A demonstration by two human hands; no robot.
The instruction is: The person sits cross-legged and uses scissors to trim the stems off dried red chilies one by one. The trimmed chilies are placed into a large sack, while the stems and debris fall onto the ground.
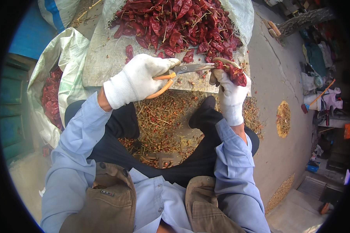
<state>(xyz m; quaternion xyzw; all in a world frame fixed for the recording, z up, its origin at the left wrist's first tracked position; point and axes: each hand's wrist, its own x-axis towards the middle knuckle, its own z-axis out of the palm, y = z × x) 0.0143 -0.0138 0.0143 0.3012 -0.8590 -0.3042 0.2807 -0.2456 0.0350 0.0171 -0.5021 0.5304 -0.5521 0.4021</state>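
Observation:
In white gloves, both my hands are above the front of a pale board. My left hand (pixel 143 77) grips scissors (pixel 189 68) by their orange handles, with the blades pointing right. The blade tips reach the stem end of a dried red chili pepper (pixel 236 74). That pepper is pinched in my right hand (pixel 229 84), whose glove has darker fingertips. Behind my hands a large heap of dried red chili peppers (pixel 175 23) spills from a white woven sack (pixel 245 20) onto the board (pixel 100 64). A few loose peppers lie just in front of the heap.
To the left stands an open woven sack (pixel 73 64) with red peppers inside. Cut stems and bits (pixel 160 125) litter the ground between my legs. Small piles of yellowish bits (pixel 283 119) lie at right, near a broom (pixel 319 94) and clutter. A log (pixel 306 21) is at the upper right.

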